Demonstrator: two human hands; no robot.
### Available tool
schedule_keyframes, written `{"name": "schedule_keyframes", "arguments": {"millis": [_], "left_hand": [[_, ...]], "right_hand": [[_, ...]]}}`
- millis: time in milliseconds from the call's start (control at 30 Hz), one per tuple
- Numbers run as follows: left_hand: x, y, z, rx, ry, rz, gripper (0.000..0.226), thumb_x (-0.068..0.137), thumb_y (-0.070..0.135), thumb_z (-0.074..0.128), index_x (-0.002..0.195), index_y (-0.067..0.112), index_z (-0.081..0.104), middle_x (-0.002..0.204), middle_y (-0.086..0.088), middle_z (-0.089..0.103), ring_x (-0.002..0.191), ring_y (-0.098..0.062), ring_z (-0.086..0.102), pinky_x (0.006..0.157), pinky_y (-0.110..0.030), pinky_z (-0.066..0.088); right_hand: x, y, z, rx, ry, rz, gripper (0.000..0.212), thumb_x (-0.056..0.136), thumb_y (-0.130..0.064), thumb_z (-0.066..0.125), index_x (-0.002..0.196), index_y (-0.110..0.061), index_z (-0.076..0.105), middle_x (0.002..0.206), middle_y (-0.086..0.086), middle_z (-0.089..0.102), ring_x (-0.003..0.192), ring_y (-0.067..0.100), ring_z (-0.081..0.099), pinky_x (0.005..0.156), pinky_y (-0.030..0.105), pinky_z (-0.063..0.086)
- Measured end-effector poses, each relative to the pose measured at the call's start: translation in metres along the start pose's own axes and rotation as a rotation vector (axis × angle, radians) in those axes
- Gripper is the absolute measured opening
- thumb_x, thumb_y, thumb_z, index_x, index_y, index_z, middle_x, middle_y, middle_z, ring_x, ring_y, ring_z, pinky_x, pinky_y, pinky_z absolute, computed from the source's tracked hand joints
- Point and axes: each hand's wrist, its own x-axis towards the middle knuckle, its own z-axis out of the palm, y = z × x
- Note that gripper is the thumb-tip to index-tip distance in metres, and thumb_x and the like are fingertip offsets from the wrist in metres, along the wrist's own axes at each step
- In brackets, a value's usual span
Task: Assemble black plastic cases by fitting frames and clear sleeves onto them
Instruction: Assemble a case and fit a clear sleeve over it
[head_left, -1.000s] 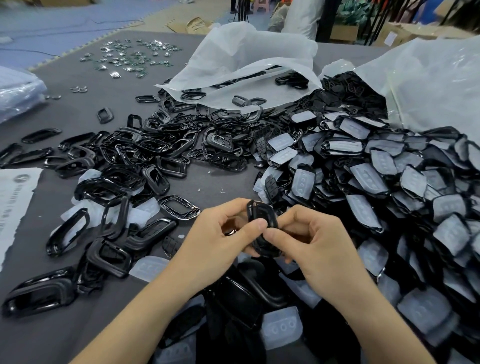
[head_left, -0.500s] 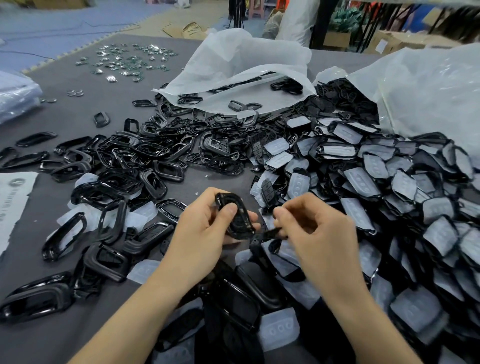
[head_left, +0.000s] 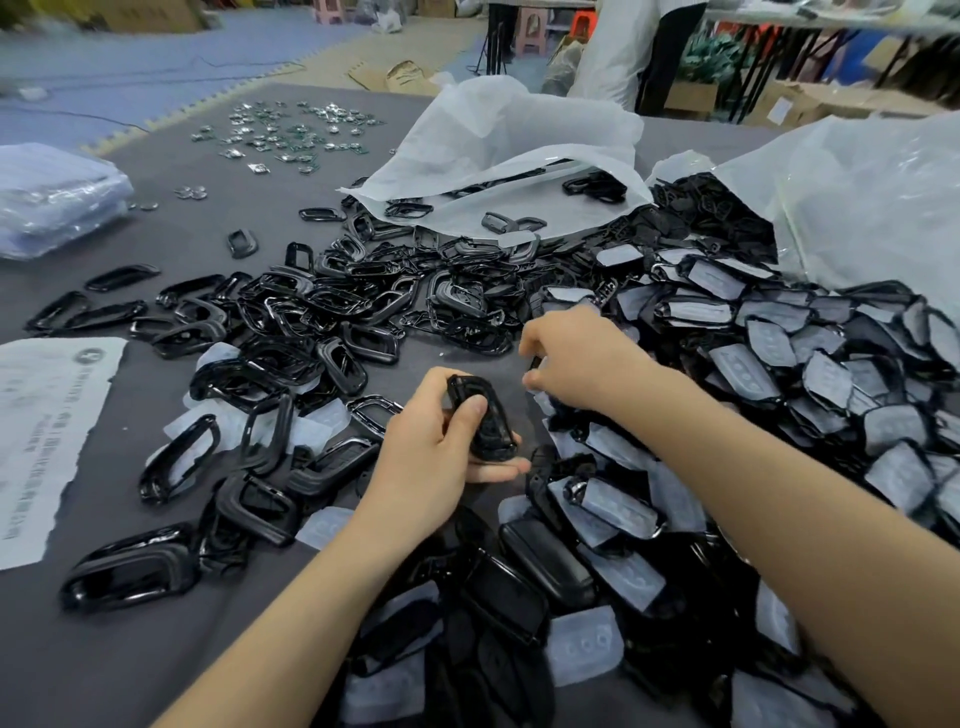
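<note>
My left hand (head_left: 431, 452) grips a glossy black case (head_left: 485, 423) upright above the grey table (head_left: 156, 649), thumb pressed on its face. My right hand (head_left: 576, 358) is further away, at the near edge of the heap of black cases with clear sleeves (head_left: 779, 364). Its fingers are curled and pinch a small dark part (head_left: 535, 362), mostly hidden. A spread of loose black frames (head_left: 311, 312) lies to the left. More cases and clear sleeves (head_left: 587, 644) are piled close to me.
Two white plastic bags (head_left: 493, 145) (head_left: 857, 208) lie open at the back, spilling parts. Several small metal pieces (head_left: 291, 130) are scattered far left. A printed paper sheet (head_left: 41, 426) and a wrapped bundle (head_left: 47, 197) sit at the left. A person (head_left: 623, 52) stands beyond the table.
My hands have come apart. The right hand left the case and moved up and right to the heap; the left hand keeps the case, now lower and left.
</note>
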Motion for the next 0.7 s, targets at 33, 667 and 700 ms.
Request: {"name": "schedule_keyframes", "arguments": {"millis": [33,667,700], "left_hand": [[0.001,-0.001,-0.001,0.014,0.015,0.014,0.011,0.102,0.008,0.039,0.094,0.011,0.046,0.094,-0.034,0.059,0.067,-0.033,0.072,0.056,-0.033,0.060],[0.003,-0.001,-0.002,-0.062,0.004,-0.073,0.052,0.098,-0.004,0.044,0.138,0.029,0.040,0.089,-0.015,0.073,0.078,-0.029,0.074,0.067,-0.027,0.059],[0.003,-0.001,-0.002,-0.066,-0.002,-0.071,0.053,0.098,-0.004,0.044,0.140,0.029,0.038,0.089,-0.015,0.073,0.078,-0.029,0.074,0.067,-0.026,0.059]], "right_hand": [[0.002,-0.003,0.002,-0.059,-0.026,0.004,0.020,0.088,-0.013,0.061,0.108,-0.008,0.060,0.107,0.011,0.059,0.099,0.029,0.056,0.077,0.034,0.051],[-0.026,0.011,0.002,0.944,0.513,0.116,0.006,0.084,-0.017,0.069,0.078,-0.018,0.070,0.072,-0.007,0.063,0.069,0.005,0.056,0.069,0.020,0.044],[-0.036,0.011,-0.001,1.188,0.481,0.147,0.006,0.084,-0.015,0.069,0.079,-0.016,0.071,0.069,-0.005,0.064,0.065,0.005,0.057,0.066,0.019,0.048]]}}
